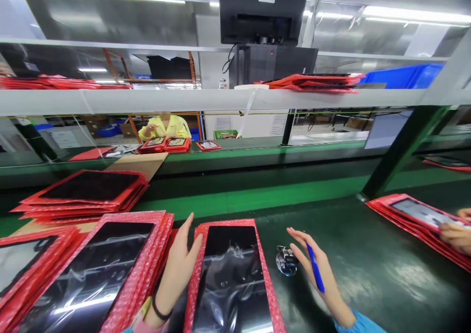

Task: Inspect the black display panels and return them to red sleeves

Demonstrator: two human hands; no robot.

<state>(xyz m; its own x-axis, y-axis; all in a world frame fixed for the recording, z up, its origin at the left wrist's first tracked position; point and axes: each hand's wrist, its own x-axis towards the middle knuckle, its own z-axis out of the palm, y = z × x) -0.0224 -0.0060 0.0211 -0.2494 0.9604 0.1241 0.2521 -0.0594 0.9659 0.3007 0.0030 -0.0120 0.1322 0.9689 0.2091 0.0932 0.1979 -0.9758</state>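
A black panel in a red bubble-wrap sleeve [230,279] lies on the dark green bench in front of me. My left hand [180,262] rests flat against its left edge, fingers stretched out. My right hand [312,267] hovers to the right of the panel with the fingers spread, and a blue pen [315,268] lies across its palm, tucked under the thumb. A small shiny metal object [286,261] sits on the bench between the panel and my right hand.
Stacks of red-sleeved panels [84,274] lie at my left, another stack [88,188] behind them. Another person's hands [456,232] touch a stack [412,213] at the right edge. Across a green conveyor [257,195] sits a person in yellow [164,127]. A monitor [263,9] hangs overhead.
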